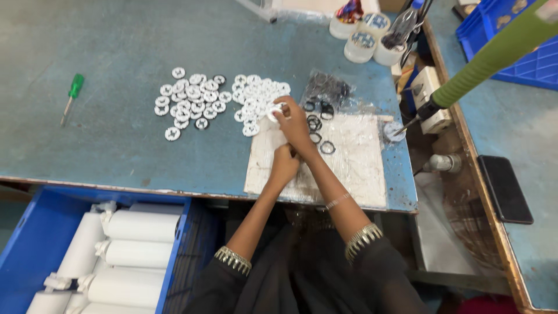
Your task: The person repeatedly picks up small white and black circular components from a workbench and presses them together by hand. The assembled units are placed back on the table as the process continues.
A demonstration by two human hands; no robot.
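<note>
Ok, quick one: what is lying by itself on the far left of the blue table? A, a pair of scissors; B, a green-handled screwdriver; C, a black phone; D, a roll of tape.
B: a green-handled screwdriver lies alone on the left of the blue table, well apart from the white discs and from both hands.

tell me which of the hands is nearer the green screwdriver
Left. The left hand rests on the white board, far to the right of the green screwdriver; the right hand reaches the white discs, slightly farther right.
</note>
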